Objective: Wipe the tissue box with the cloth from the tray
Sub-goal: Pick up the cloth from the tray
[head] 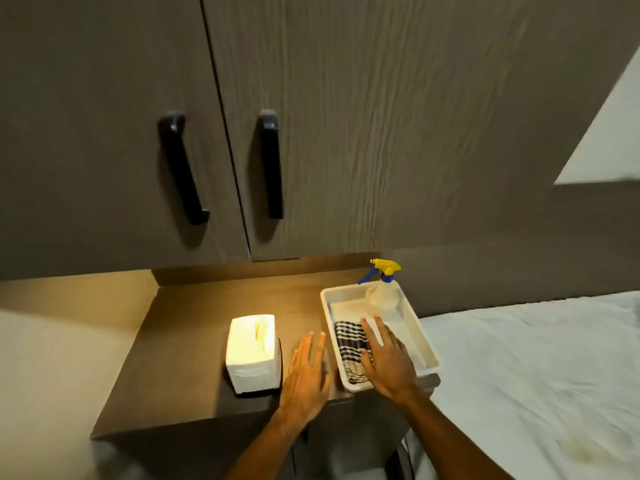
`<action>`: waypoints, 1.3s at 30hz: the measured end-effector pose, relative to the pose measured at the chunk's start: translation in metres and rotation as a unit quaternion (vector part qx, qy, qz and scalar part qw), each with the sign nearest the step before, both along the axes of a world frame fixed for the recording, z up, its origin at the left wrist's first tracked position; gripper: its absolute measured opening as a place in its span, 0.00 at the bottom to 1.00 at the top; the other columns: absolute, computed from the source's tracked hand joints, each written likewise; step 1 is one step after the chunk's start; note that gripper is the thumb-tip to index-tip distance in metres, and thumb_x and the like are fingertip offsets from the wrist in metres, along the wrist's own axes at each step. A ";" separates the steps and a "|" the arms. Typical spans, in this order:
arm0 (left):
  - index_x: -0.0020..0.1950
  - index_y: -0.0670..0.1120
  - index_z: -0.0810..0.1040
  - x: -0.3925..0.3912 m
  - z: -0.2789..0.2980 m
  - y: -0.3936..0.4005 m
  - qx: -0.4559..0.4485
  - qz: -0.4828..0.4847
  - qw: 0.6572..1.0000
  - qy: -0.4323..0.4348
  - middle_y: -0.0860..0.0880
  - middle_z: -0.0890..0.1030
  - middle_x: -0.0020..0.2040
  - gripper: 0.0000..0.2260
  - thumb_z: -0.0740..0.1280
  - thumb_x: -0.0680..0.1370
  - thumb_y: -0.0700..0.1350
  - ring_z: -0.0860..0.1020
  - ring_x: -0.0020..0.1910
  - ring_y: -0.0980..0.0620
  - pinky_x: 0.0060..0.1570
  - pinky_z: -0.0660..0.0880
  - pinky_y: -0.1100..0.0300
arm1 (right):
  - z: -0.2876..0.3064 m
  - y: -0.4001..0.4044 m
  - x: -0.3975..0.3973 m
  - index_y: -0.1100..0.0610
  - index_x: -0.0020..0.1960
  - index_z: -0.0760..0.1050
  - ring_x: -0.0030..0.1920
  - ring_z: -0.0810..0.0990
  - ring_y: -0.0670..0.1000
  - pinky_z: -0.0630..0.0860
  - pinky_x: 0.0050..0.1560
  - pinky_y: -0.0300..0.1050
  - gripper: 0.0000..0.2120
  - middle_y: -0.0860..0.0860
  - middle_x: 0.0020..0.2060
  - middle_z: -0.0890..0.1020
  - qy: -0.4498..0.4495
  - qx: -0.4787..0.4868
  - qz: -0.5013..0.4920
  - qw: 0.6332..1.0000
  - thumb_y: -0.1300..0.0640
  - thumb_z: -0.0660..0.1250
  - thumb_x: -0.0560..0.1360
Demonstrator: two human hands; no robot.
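A white tissue box (pixel 251 351) stands on the left part of a brown side table (pixel 194 341), lit from above. To its right sits a white tray (pixel 414 327) holding a black-and-white striped cloth (pixel 348 341). My right hand (pixel 388 362) is spread flat over the near part of the cloth inside the tray, fingers apart, covering part of it. My left hand (pixel 306 374) hovers open over the table between the tissue box and the tray, holding nothing.
A clear spray bottle (pixel 382 289) with a yellow and blue trigger stands in the tray's far end. Dark cabinet doors with black handles (pixel 270 164) hang above. A bed with a white sheet (pixel 536 368) lies right of the table.
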State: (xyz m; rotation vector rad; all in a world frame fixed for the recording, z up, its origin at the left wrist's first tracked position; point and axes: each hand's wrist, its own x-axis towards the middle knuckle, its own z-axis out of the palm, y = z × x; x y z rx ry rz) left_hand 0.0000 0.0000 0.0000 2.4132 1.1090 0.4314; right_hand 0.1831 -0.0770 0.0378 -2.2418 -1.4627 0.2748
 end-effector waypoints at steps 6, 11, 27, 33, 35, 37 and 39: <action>0.81 0.51 0.49 0.032 -0.035 0.026 -0.055 0.075 0.995 0.047 0.45 0.54 0.82 0.28 0.55 0.83 0.55 0.51 0.81 0.45 0.81 0.50 0.44 | -0.036 0.045 0.006 0.46 0.82 0.50 0.81 0.59 0.55 0.59 0.79 0.57 0.31 0.51 0.82 0.57 0.018 -0.122 0.033 0.992 0.44 0.57 0.82; 0.80 0.49 0.54 0.045 -0.050 0.030 -0.011 0.070 0.993 0.097 0.41 0.56 0.81 0.32 0.36 0.80 0.62 0.51 0.80 0.42 0.73 0.27 0.46 | -0.057 0.058 0.008 0.44 0.82 0.48 0.82 0.55 0.57 0.59 0.79 0.61 0.33 0.50 0.83 0.53 0.010 -0.194 0.046 0.980 0.41 0.58 0.81; 0.81 0.47 0.41 0.051 -0.028 0.031 -0.039 0.086 0.986 0.138 0.41 0.42 0.82 0.37 0.54 0.81 0.62 0.42 0.81 0.38 0.75 0.28 0.43 | -0.041 0.063 0.012 0.43 0.64 0.75 0.51 0.85 0.47 0.79 0.63 0.49 0.16 0.47 0.60 0.85 0.181 -0.032 -0.139 0.973 0.39 0.62 0.80; 0.80 0.56 0.52 0.018 0.040 0.048 -0.004 0.108 0.994 -0.032 0.51 0.54 0.82 0.28 0.56 0.81 0.58 0.53 0.81 0.49 0.81 0.51 0.48 | -0.020 0.061 0.017 0.49 0.71 0.72 0.56 0.85 0.56 0.81 0.62 0.61 0.21 0.52 0.61 0.84 0.233 0.032 -0.145 0.961 0.45 0.64 0.80; 0.79 0.55 0.57 -0.005 0.054 0.058 0.046 0.128 0.989 -0.058 0.52 0.60 0.81 0.26 0.58 0.81 0.55 0.57 0.80 0.52 0.80 0.57 0.47 | -0.014 0.059 0.004 0.50 0.71 0.72 0.57 0.85 0.55 0.81 0.61 0.61 0.20 0.52 0.62 0.84 0.245 0.037 -0.120 0.961 0.48 0.65 0.81; 0.78 0.51 0.63 -0.031 0.064 0.068 0.090 0.143 0.983 -0.078 0.49 0.65 0.79 0.24 0.59 0.82 0.51 0.61 0.79 0.50 0.78 0.61 0.46 | -0.010 0.056 -0.013 0.51 0.72 0.71 0.59 0.84 0.56 0.80 0.63 0.61 0.20 0.54 0.64 0.83 0.246 0.049 -0.106 0.962 0.50 0.65 0.81; 0.76 0.48 0.67 -0.058 0.062 0.079 0.125 0.161 0.977 -0.067 0.45 0.70 0.77 0.22 0.57 0.82 0.50 0.65 0.77 0.46 0.76 0.65 0.43 | -0.004 0.055 -0.034 0.52 0.74 0.70 0.62 0.83 0.57 0.78 0.65 0.60 0.21 0.54 0.66 0.81 0.226 0.064 -0.110 0.966 0.51 0.64 0.82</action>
